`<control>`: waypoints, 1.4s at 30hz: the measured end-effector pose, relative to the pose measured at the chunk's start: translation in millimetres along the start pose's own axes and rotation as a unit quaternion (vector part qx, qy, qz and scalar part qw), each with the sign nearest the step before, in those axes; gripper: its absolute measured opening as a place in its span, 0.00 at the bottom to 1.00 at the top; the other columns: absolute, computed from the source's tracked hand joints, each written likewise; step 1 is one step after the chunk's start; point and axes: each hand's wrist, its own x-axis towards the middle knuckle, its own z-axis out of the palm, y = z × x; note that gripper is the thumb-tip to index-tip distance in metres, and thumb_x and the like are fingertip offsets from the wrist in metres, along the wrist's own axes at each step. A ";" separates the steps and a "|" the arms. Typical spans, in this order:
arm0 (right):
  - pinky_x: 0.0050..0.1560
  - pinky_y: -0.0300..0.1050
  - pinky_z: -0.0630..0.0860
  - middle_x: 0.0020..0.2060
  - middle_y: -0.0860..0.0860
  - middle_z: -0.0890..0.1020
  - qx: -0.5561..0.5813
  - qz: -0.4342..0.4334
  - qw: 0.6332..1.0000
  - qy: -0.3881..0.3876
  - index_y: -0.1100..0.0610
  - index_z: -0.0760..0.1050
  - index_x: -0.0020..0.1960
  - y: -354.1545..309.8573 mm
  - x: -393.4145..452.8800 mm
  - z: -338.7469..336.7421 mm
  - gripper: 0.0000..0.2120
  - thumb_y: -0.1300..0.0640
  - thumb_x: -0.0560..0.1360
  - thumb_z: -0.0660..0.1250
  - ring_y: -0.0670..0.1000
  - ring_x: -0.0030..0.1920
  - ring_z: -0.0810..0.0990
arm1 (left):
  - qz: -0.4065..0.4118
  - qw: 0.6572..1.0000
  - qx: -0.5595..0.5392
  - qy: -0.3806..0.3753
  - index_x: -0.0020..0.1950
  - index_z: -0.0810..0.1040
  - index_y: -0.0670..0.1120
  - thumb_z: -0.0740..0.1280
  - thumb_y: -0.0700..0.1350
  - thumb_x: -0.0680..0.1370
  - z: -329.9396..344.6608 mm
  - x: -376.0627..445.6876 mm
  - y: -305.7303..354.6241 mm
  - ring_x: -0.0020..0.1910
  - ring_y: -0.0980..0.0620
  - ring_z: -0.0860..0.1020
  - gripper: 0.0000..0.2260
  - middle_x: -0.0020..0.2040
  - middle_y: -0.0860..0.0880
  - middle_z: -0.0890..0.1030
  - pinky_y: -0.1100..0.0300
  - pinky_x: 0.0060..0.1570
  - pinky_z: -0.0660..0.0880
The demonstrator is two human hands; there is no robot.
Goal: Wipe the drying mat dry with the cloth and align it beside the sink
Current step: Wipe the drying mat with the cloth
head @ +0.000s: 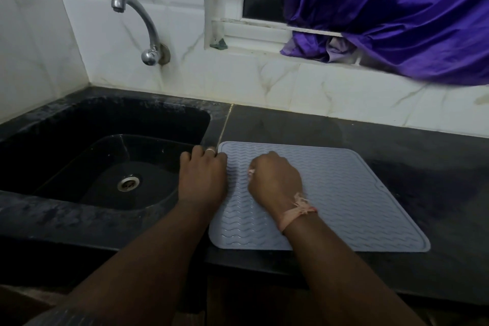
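Lying flat on the dark worktop (397, 167), the drying mat (344, 193) was pale grey-blue, with wavy ridges, a raised rim and rounded corners. Left of the fingers sat the black sink (105, 156), and the mat's near-left edge ran just beside it. The left hand (202, 177) gripped that edge, fingers curled over it. The right hand (275, 180) rested on the mat with curled fingers; a scrap of pale pink cloth (250, 172) showed at them. The mat looked nearly square, turned slightly askew to the worktop's front edge.
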 end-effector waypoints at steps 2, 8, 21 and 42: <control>0.41 0.47 0.71 0.51 0.54 0.78 -0.010 -0.020 1.000 0.017 0.54 0.80 0.50 -13.6 -2.0 6.1 0.07 0.57 0.74 0.66 0.57 0.51 0.79 | 0.039 0.999 -0.016 0.000 0.46 0.77 0.51 0.63 0.47 0.78 2.2 1.9 0.0 0.48 0.45 0.73 0.04 0.46 0.49 0.79 0.49 0.48 0.67; 0.44 0.47 0.73 0.52 0.53 0.78 -0.003 -0.009 1.000 0.007 0.52 0.81 0.53 7.9 -8.9 2.1 0.09 0.57 0.73 0.68 0.56 0.53 0.78 | 0.068 0.997 -0.027 0.008 0.44 0.77 0.52 0.64 0.52 0.79 3.3 4.3 -1.5 0.45 0.46 0.75 0.07 0.43 0.50 0.80 0.50 0.45 0.65; 0.45 0.47 0.78 0.50 0.53 0.80 -0.049 0.099 0.994 -0.002 0.54 0.82 0.50 102.3 -21.1 -32.3 0.09 0.58 0.75 0.64 0.55 0.49 0.79 | 0.053 0.998 -0.006 -0.038 0.43 0.78 0.51 0.64 0.51 0.79 0.6 6.3 4.1 0.46 0.45 0.76 0.08 0.43 0.50 0.81 0.50 0.45 0.62; 0.46 0.48 0.74 0.53 0.54 0.77 -0.063 0.080 0.994 0.039 0.56 0.80 0.51 103.7 -38.0 -24.1 0.10 0.63 0.74 0.63 0.55 0.53 0.76 | -0.098 0.991 -0.055 -0.072 0.64 0.76 0.49 0.58 0.69 0.78 4.0 0.0 65.3 0.60 0.35 0.71 0.27 0.62 0.38 0.77 0.38 0.59 0.66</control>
